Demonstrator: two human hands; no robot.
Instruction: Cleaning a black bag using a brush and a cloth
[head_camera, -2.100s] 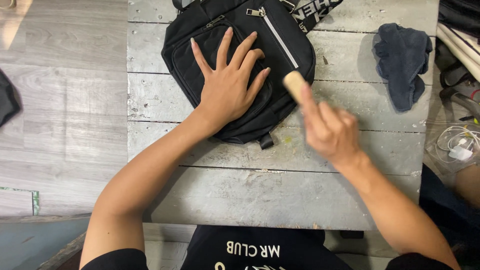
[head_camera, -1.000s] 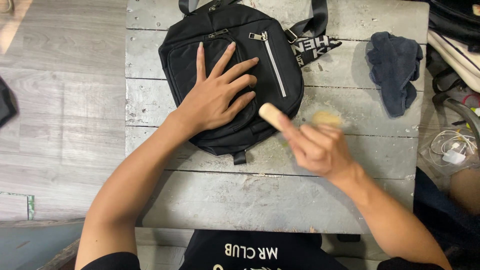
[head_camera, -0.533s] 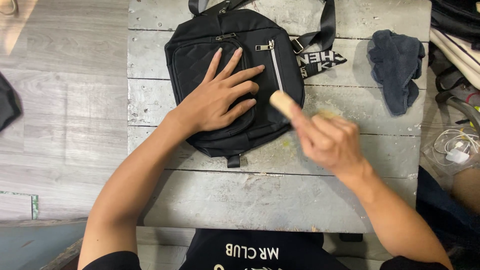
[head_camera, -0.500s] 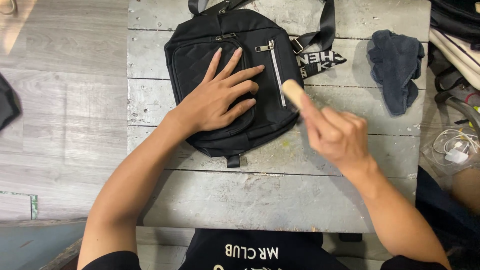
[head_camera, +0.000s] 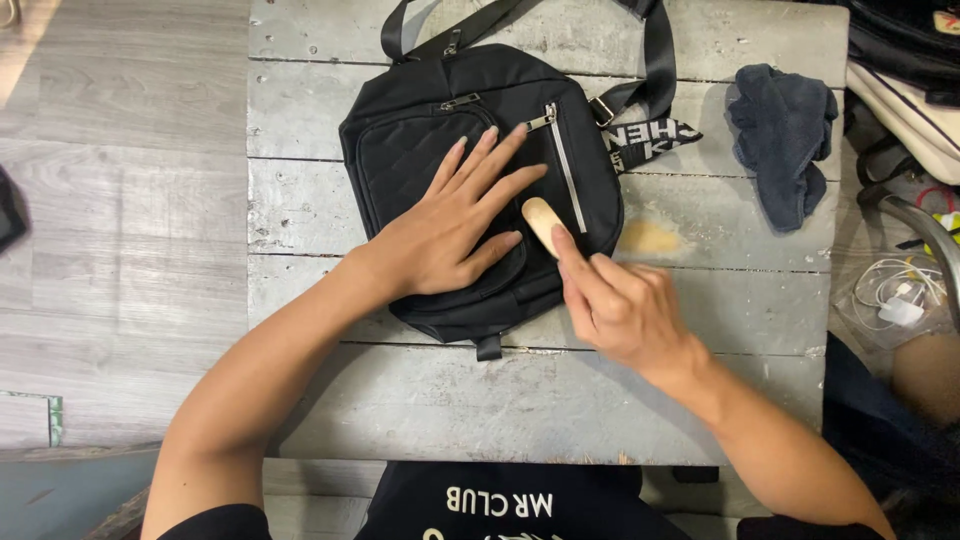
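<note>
Partly hidden brush (head_camera: 541, 222) in right hand (head_camera: 622, 305), left hand (head_camera: 445, 235) covering bag (head_camera: 400, 150)

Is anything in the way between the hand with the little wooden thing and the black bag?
Nothing visible. The right hand holds the wooden tool directly against the black bag, just right of the left hand, which lies flat on the bag's front pocket.
</note>
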